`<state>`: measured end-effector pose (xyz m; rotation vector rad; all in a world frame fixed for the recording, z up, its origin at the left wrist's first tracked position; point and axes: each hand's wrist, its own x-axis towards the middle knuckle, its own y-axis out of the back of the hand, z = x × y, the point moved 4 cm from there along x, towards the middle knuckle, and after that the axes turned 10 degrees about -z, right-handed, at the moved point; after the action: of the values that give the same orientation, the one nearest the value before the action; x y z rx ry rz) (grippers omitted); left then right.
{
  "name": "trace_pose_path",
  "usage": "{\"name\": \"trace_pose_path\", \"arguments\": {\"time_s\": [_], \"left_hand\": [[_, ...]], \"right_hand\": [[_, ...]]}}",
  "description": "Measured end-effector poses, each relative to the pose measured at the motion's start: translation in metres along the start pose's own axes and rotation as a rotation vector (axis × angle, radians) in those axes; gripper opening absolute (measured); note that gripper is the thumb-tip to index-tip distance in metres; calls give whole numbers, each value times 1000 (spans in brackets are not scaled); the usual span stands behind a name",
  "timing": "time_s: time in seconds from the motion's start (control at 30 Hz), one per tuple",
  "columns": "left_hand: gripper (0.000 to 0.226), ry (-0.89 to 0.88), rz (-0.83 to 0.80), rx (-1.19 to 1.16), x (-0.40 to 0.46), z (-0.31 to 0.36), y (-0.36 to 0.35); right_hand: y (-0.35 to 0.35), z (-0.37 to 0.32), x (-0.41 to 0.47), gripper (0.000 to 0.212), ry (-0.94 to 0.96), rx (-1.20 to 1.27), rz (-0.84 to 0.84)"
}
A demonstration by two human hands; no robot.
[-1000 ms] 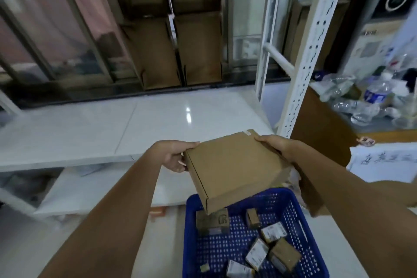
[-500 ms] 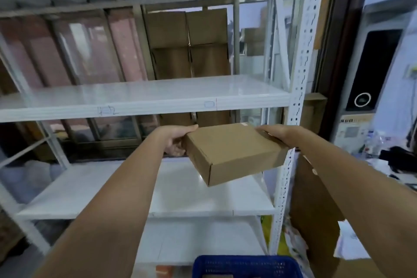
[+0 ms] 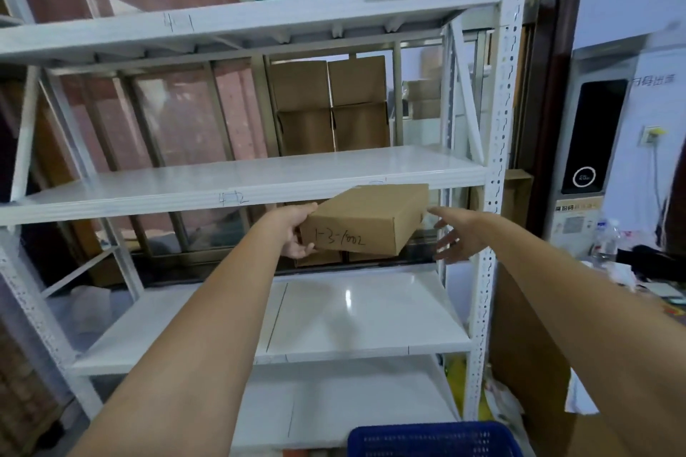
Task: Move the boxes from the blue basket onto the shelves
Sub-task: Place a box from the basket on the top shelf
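A white metal shelving unit fills the view, with stacked cartons and a pinkish wall visible through it at the far side. In front of the middle shelf, the left hand grips the near left end of a flat brown cardboard box, thumb on top and fingers underneath. The right hand hangs just to the right of the box with fingers spread, apart from it and holding nothing. The box sits level with that shelf's front edge, tilted, not yet resting on it. This looks like the placing step; the next move calls for lifting the box clear of the lip and sliding it onto the board. Only the far rim of the blue basket shows at the bottom edge, so its contents are hidden. The handwriting on the box is hard to read.
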<state>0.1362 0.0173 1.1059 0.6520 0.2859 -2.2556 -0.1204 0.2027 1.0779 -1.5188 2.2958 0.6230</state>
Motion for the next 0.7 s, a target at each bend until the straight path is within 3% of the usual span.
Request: {"name": "trace_pose_path", "arguments": {"time_s": [0.2,0.37,0.57,0.7], "left_hand": [[44,-20,-39,5,-47,-33,23],[49,17,-156,200,-86,-50,47],[43,-190,-188,117,-119,-26,77],[44,-285,-136,58,-136,-10,89]], "right_hand": [[-83,-7,-33,70,93,324,-120],[-122,-17,-55,69,218,389,-131],[-149,-43,-75,55,313,392,-187],[-160,-74,-84,68,386,381,-179]]}}
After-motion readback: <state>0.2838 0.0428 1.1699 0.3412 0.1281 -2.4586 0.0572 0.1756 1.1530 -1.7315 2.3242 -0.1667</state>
